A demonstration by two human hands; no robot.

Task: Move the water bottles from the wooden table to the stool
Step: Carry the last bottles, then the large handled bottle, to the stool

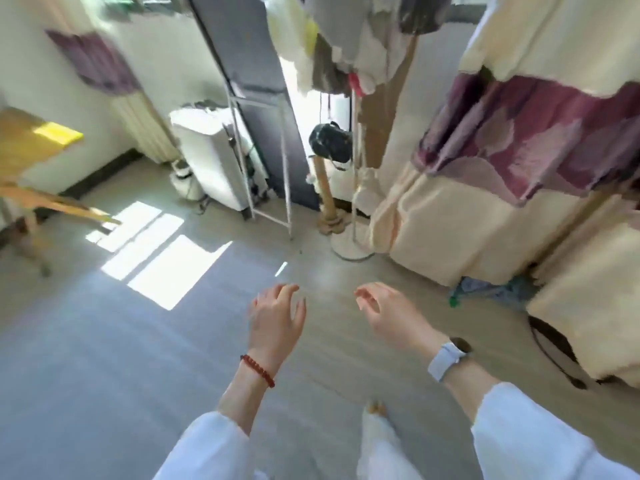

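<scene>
Grey floor [104,358] (sunlit patch), left hand [275,322] and right hand [388,315] — both spread, holding nothing

A white appliance [211,157] stands by the far wall, a metal rack [263,161] just right of it. Further right a coat stand [353,188], then cream-and-purple curtains [502,161].

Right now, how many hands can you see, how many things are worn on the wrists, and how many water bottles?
Hands: 2, left hand and right hand, both empty
Wrist things: 2, red bead bracelet, pale watch
Water bottles: 0 in view
Total: 4
</scene>
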